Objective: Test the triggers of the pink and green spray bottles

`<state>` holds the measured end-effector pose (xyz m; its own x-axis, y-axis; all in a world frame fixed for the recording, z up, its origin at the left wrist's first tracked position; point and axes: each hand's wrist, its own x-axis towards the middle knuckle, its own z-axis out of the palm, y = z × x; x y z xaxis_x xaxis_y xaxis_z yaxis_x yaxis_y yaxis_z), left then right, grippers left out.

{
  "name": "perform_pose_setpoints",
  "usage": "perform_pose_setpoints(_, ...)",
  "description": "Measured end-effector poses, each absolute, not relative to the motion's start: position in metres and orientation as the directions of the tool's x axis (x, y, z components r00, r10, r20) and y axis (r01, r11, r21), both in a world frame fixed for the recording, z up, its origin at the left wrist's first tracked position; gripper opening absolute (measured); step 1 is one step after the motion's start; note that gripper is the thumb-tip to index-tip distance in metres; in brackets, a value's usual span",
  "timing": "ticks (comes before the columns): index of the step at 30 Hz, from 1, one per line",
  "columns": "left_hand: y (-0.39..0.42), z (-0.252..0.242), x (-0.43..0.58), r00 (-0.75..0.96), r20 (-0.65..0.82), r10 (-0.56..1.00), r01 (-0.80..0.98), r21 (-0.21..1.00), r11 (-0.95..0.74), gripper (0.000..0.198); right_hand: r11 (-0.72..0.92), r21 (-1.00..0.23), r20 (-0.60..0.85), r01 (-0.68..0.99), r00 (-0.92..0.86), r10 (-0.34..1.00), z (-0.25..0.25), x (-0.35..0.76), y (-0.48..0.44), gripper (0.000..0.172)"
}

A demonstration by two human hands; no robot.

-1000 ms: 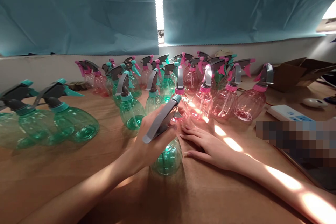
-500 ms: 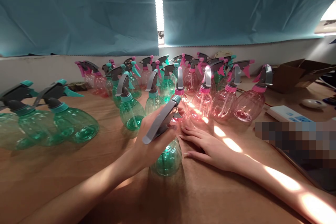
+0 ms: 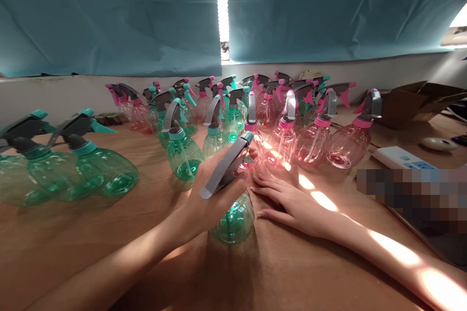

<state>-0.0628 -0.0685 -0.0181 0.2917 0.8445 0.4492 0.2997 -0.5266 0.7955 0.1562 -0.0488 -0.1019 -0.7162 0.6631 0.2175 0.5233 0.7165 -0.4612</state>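
My left hand is wrapped round the neck of a green spray bottle, which stands on the brown tabletop. Its grey and teal spray head points away from me, and my fingers hide the collar. Flat on the table to the right, my right hand rests with its fingers stretched out, holding nothing. Just beyond my hands is a row of spray bottles: a green one at the left, and several pink ones, including a pink spray bottle, at the right.
More pink and green bottles crowd the back by the wall. A few green bottles stand at the left. On the right are a cardboard box, a white mouse, a white power strip and a dark, partly blurred flat object. Blue curtains hang behind.
Both hands and the green bottle keep their places on the table. The whole view has shifted very slightly.
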Motion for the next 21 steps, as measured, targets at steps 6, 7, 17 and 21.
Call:
perform_pose_setpoints(6,-0.0689,-0.0145,-0.0600,0.307,0.414,0.857,0.322,0.802,-0.503,0.008,0.738,-0.441,0.240,0.511,-0.725,0.646,-0.1002,0.1560,-0.0486,0.057)
perform_pose_setpoints(7,-0.0691,-0.0135,-0.0597,0.314,0.407,0.858,0.330,0.800,-0.501,0.011,0.742,-0.433,0.239,0.513,-0.728,0.643,-0.0998,0.1559,-0.0484,0.057)
perform_pose_setpoints(17,-0.0668,-0.0164,-0.0624,0.352,0.396,0.848,0.353,0.783,-0.512,0.033,0.748,-0.423,0.248,0.511,-0.729,0.638,-0.1011,0.1565,-0.0479,0.056)
perform_pose_setpoints(21,-0.0662,-0.0178,-0.0616,0.342,0.386,0.857,0.372,0.782,-0.501,0.034,0.743,-0.424,0.241,0.517,-0.727,0.643,-0.1019,0.1565,-0.0477,0.058)
